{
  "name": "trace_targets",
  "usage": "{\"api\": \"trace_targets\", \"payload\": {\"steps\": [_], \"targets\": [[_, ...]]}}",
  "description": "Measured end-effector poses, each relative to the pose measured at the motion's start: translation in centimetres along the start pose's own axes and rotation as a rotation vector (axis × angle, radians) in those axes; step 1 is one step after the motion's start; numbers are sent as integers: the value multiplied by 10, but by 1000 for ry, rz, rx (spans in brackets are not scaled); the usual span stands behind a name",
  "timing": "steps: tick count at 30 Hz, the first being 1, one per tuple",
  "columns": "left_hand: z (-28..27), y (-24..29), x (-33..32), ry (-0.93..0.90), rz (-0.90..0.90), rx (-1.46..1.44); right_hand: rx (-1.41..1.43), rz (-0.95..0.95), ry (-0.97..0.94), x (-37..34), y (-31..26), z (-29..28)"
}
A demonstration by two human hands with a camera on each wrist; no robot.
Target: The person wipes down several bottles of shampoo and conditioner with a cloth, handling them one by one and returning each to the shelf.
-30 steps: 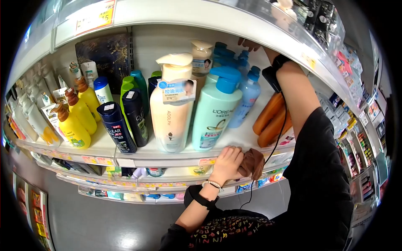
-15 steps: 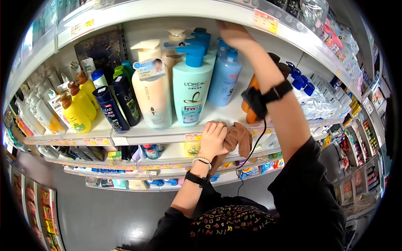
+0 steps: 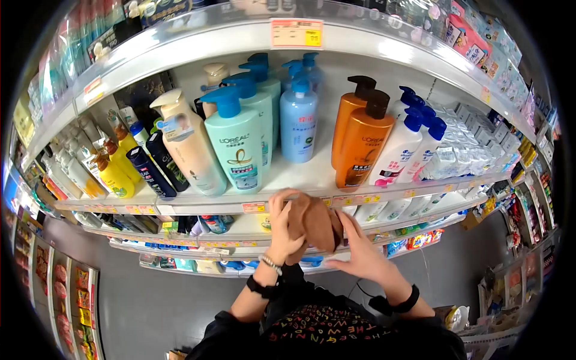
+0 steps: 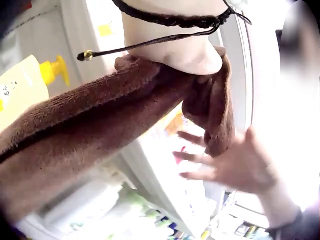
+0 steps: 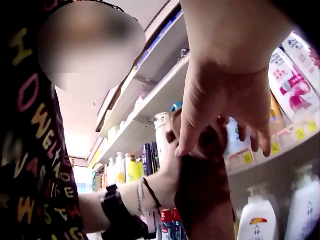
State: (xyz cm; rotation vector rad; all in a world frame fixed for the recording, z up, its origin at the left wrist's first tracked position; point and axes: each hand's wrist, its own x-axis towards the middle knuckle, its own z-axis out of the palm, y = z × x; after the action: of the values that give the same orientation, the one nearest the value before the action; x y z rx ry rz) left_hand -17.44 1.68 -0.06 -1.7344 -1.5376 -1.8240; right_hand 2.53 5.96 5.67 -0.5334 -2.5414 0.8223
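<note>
My left hand (image 3: 281, 228) grips a bunched brown cloth (image 3: 315, 223) just in front of the shelf edge. A long fold of the fuzzy cloth (image 4: 90, 127) hangs below that hand in the left wrist view. My right hand (image 3: 367, 258) is at the cloth's right side, fingers extended and thumb spread. In the right wrist view, the right hand (image 5: 230, 100) overlaps the cloth (image 5: 205, 200), fingers reaching forward. Behind the hands stand mint-green L'Oreal pump bottles (image 3: 237, 153), a light blue pump bottle (image 3: 298, 129) and orange-brown pump bottles (image 3: 365, 144).
Left along the shelf (image 3: 282, 180) are a cream pump bottle (image 3: 192, 156), dark blue bottles (image 3: 150, 174) and yellow pump bottles (image 3: 116, 177). White bottles with blue pumps (image 3: 399, 150) stand on the right. An upper shelf edge (image 3: 210, 45) overhangs them. Lower shelves hold more goods.
My right hand has come down from the back of the shelf to the cloth. The left hand keeps its grip on the cloth, which is now lifted and bunched higher. The head view has turned right.
</note>
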Motion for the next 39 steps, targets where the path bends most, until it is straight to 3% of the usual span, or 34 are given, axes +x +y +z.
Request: {"api": "trace_targets", "payload": {"steps": [1,2,4,5,6,8,10,11,12,13,14,16,18,20,22,25,28,31,34,38,39], "targets": [[5,2,-12,-31,-95,-137,81,45,-6,-9,14,5],[19,-9,-41,-133,-473,-687,167,92,-15,-17,29,13],[38,-12,-71,-209,-679,-837,244,21,-20,-25,58,34],[41,-8,-80,-271,-576,-633,323,-29,-97,-27,64,40],[41,4,-84,-262,-591,-622,398,-82,-175,-29,71,47],[43,26,-90,-319,-767,-639,468,-103,-93,-42,82,68],[49,34,-83,-280,-746,-580,547,44,-119,-42,75,64],[42,42,-66,-282,-751,-525,498,-105,54,-45,61,47],[35,52,-49,-281,-761,-470,506,-109,36,-49,67,44],[32,60,-41,-141,-703,-584,519,25,78,-54,74,40],[21,62,-26,-180,-628,-318,527,159,116,-61,83,37],[5,47,-22,25,-483,-126,520,166,309,-81,100,23],[-15,45,-7,273,-500,-126,452,208,457,-108,127,10],[-27,42,10,434,-408,26,597,299,563,-129,130,-8],[-33,31,24,456,-326,235,594,334,667,-148,130,-20],[-36,3,37,375,-265,497,489,333,554,-189,150,-25],[-35,-26,40,397,-325,497,332,319,676,-213,151,-22],[-33,-42,42,402,-373,359,238,450,895,-224,142,-22],[-29,-41,52,440,-424,180,285,517,887,-225,136,-30],[-26,-48,63,507,-313,472,175,507,829,-238,143,-32],[-22,-46,66,550,-305,539,246,448,727,-234,139,-38]]}}
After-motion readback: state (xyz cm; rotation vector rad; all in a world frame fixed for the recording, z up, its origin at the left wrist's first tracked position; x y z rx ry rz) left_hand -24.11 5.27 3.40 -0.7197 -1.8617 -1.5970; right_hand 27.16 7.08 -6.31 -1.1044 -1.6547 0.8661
